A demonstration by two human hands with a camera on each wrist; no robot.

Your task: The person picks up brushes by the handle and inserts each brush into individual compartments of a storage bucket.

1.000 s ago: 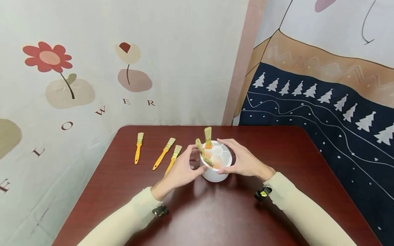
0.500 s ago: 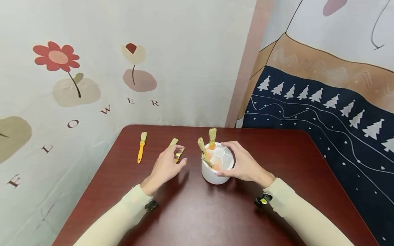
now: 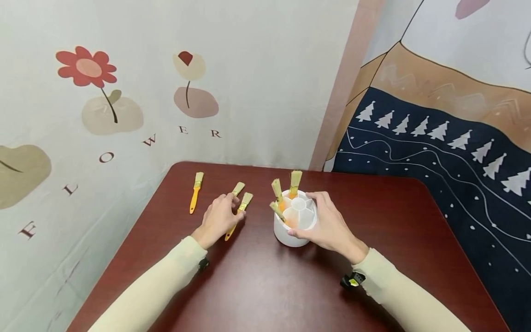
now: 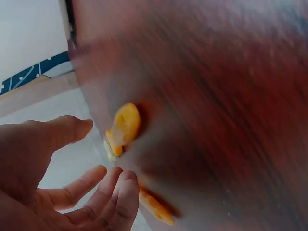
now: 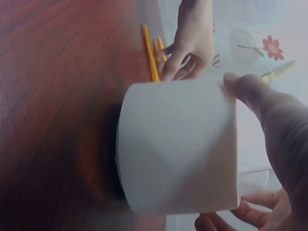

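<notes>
My right hand (image 3: pixel 329 226) grips a white round pot (image 3: pixel 290 237) with a divided top, thumb at its near rim and fingers round the far right side. Three paintbrushes stand in its compartments, bristles up: a back one (image 3: pixel 295 182), a left one (image 3: pixel 277 191) and a lower, leaning one (image 3: pixel 277 211). My left hand (image 3: pixel 217 216) hovers over two loose yellow-handled paintbrushes, the nearer (image 3: pixel 245 202) and the farther (image 3: pixel 238 188), whose handle it partly hides. In the left wrist view, thumb and fingers are apart beside a yellow handle (image 4: pixel 127 124), with nothing held.
Another yellow-handled paintbrush (image 3: pixel 196 193) lies alone at the table's left. The dark red table (image 3: pixel 265 286) ends at the back against a printed cloth backdrop (image 3: pixel 257 83).
My left hand has let go of the pot and moved left to the two loose paintbrushes. The right hand keeps its hold on the pot. The head view has turned slightly left.
</notes>
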